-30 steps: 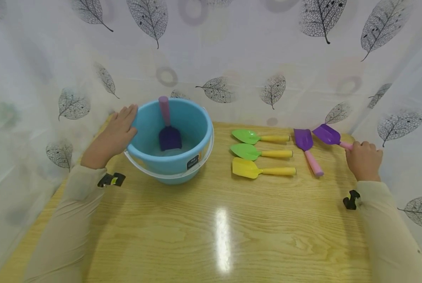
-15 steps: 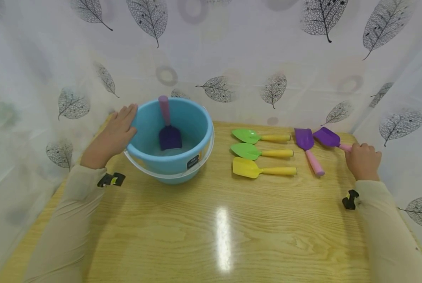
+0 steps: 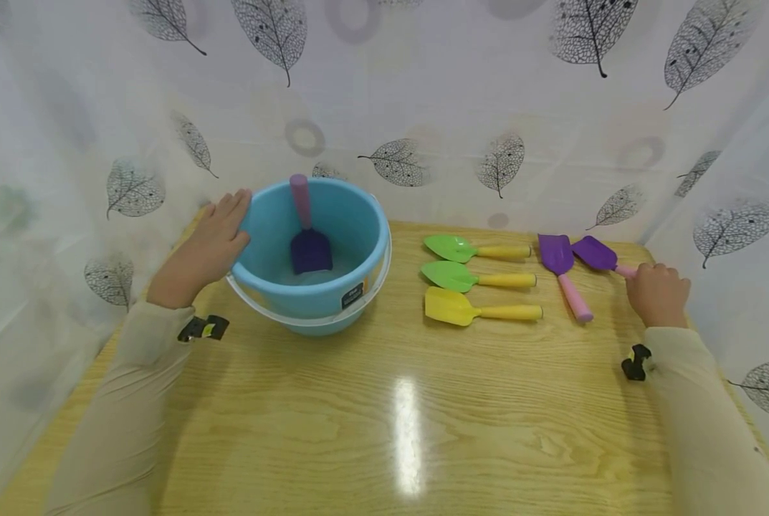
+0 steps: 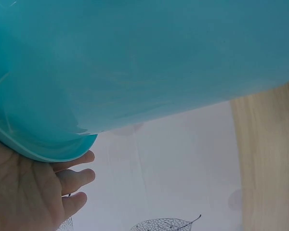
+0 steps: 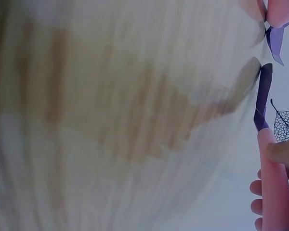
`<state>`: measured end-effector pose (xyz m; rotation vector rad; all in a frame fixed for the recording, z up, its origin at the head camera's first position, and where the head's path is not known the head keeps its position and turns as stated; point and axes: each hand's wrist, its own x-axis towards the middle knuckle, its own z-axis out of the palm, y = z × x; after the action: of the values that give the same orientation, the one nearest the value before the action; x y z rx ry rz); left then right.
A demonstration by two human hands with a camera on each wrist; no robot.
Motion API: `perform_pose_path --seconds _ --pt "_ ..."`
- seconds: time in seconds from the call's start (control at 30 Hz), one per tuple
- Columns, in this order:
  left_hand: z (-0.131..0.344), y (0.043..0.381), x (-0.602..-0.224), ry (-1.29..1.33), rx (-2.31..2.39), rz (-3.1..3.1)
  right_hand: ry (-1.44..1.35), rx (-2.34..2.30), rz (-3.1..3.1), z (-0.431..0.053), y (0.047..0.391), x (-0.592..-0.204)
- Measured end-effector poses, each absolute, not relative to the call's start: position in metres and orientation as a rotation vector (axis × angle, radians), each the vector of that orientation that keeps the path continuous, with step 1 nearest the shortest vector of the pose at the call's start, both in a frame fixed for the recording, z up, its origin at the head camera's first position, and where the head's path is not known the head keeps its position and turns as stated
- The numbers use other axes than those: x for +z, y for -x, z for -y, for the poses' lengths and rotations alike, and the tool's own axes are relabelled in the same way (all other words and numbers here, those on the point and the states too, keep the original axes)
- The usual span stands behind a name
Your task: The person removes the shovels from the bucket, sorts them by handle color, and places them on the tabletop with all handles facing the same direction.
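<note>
A light blue bucket (image 3: 319,304) stands upright on the table at centre left in the head view. Inside it leans a toy shovel with a purple blade (image 3: 311,251) and a pink handle. My left hand (image 3: 202,251) rests on the bucket's left rim, fingers extended; the left wrist view shows its palm against the rim. At the far right my right hand (image 3: 658,294) grips the pink handle (image 5: 274,183) of another purple-bladed shovel (image 3: 595,253). That blade's tip is at or close to the tabletop. Beside it lies a third pink-handled purple shovel (image 3: 556,254).
Between bucket and purple shovels, two green trowels (image 3: 450,248) and a yellow shovel (image 3: 450,306) lie in a column, their yellow handles pointing right. A white leaf-print curtain (image 3: 442,93) hangs behind and at both sides of the wooden table (image 3: 307,430).
My right hand has shifted slightly left, and the blade of the shovel it grips has dropped a little towards the table. The left hand and bucket have stayed put.
</note>
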<state>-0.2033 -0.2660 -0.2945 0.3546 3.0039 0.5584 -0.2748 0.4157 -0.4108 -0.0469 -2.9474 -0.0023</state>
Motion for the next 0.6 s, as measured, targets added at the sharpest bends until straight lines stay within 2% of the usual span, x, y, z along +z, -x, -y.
perform_pose_path --seconds 0.6 --pt "0.2657 0.2031 -0.2941 -0.357 0.566 -3.000 0.007 0.009 3.126 -0.4149 0.2732 -0.4097"
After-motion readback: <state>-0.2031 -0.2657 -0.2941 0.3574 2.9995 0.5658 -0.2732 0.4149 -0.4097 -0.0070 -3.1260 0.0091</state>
